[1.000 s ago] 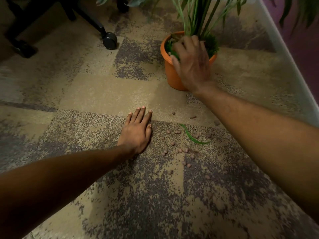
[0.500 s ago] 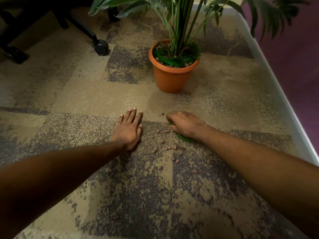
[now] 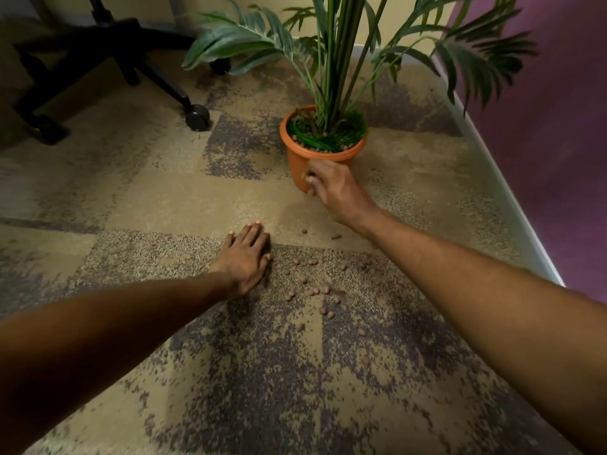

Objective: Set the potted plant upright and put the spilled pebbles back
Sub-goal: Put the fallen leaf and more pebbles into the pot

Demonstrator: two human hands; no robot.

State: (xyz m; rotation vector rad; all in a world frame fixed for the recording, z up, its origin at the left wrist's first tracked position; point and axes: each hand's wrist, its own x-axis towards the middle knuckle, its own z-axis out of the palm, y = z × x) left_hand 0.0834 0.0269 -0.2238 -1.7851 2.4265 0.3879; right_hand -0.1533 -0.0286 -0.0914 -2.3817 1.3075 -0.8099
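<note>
A: Where is the potted plant, and how is it set?

B: The potted plant (image 3: 323, 154) is seen upright on the carpet (image 3: 230, 195), near the skirting board (image 3: 492, 178). Its orange pot is topped with moss, and some pebbles are already lying along the rim.

A: And the spilled pebbles?

B: The spilled pebbles (image 3: 312, 285) are scattered over the carpet on the near side of the pot, between the two forearms. A couple of strays lie closer to the pot.

A: How are the hands placed?

B: The left hand (image 3: 246, 259) is laid flat on the carpet just beside the scatter, with fingers straight and nothing held. The right hand (image 3: 335, 188) is raised in front of the pot wall with its fingers curled in. That hand is blurred, so whether its grip is closed on pebbles cannot be told.

A: How should these things be handled?

B: The plant is judged light but top-heavy, with tall, stiff stems. It is better taken by the pot wall or under the rim than by the fronds. The pebbles are small, hard and round, and are likely to roll or lodge in the pile. They are best pinched a few at a time or swept into a cupped palm, then released low over the moss.

A: Anything around?

B: An office chair caster (image 3: 197, 117) is seen well apart, to the left.
</note>
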